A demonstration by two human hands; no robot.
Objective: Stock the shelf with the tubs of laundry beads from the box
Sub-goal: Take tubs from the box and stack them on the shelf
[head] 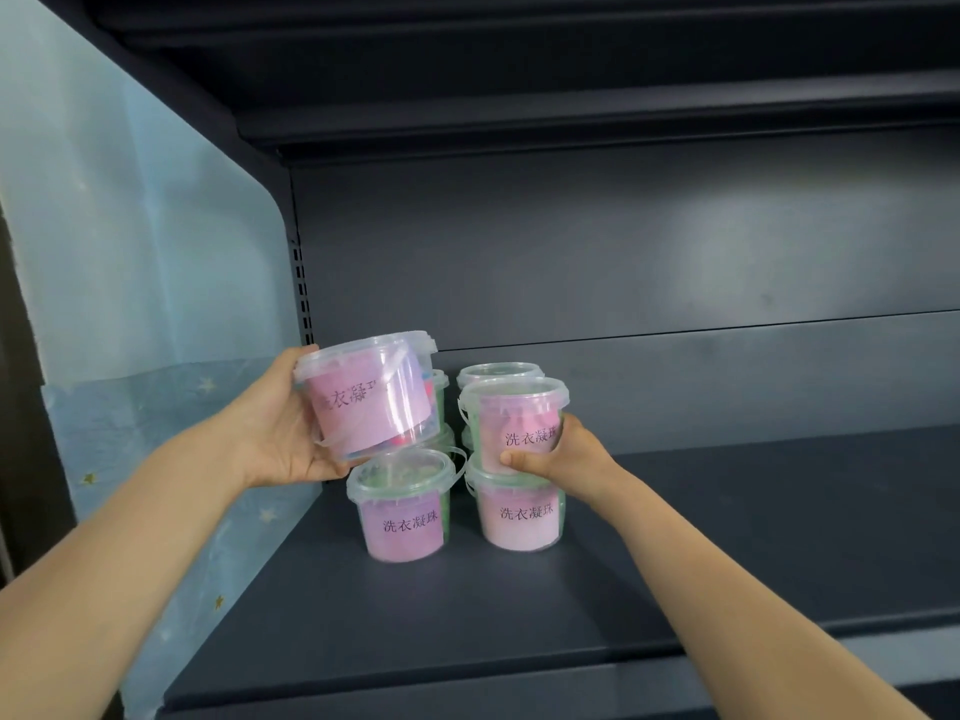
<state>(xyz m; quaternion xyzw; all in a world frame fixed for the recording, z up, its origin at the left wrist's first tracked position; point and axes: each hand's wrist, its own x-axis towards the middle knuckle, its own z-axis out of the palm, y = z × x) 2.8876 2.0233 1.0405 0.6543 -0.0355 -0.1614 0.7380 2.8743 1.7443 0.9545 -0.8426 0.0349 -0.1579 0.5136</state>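
Far left: pale blue side panel (130, 241), small stars printed low on it, closing off the shelf end.

Left hand (275, 433): palm and curled fingers clamped round a tilted tub (371, 394) of clear plastic, lid on, pink label with black characters. The tub leans toward the hand and is held just above the front-left tub (405, 506); whether the two touch is hard to say. The front-left tub stands upright on the dark grey shelf (753, 537), its clear handle hanging to its right.

Behind these: rear tubs (498, 370), mostly hidden. They look stacked in twos, count unsure.

Right column: front-right tub (519, 517) upright on the shelf, pale pink label. A stacked tub (514, 418) sits upright on its lid. Right hand (563, 454) grips the stacked tub low on its right side, thumb across the front under the label.

Hands apart, one tub each.

Back panel (623, 241): dark grey, with a soft patch of glare toward the right.
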